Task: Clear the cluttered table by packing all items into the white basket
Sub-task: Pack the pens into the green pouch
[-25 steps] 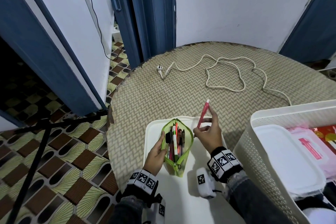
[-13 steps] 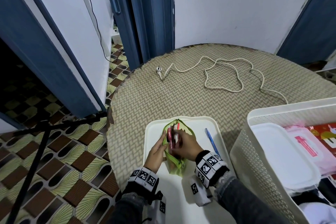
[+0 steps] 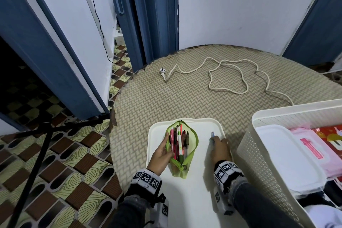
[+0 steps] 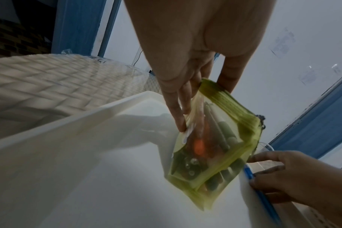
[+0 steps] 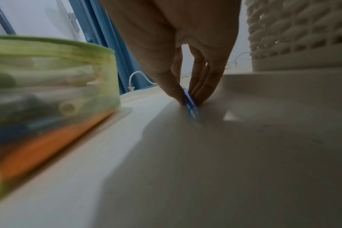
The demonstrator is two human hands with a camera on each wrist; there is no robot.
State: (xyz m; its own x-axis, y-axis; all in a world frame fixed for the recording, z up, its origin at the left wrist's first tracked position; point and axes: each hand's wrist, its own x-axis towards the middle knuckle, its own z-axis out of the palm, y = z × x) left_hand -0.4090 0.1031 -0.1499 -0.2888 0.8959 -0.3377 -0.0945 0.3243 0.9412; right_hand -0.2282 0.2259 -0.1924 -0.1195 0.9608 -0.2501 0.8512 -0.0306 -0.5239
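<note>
A green see-through pencil pouch (image 3: 182, 146) (image 4: 213, 148) (image 5: 49, 80) lies unzipped on a white tray (image 3: 201, 181), filled with several pens. My left hand (image 3: 162, 152) (image 4: 187, 98) holds its left edge, keeping the mouth wide. A blue pen (image 3: 212, 134) (image 4: 260, 191) (image 5: 190, 103) lies on the tray to the pouch's right. My right hand (image 3: 219, 147) (image 5: 191, 86) is down on it, thumb and fingers pinching the pen against the tray. The white basket (image 3: 273, 116) stands at the right.
The basket holds a white lidded box (image 3: 288, 155), a pink wipes pack (image 3: 314, 150) and a red packet (image 3: 333, 135). A white power cord (image 3: 229, 77) with its plug (image 3: 162, 72) trails over the woven round table (image 3: 157, 102). A black tripod leg (image 3: 37, 153) stands left.
The pink pen went from my right hand into the pouch. My right hand then moved right across the tray and closed on the blue pen. The left hand kept hold of the pouch.
</note>
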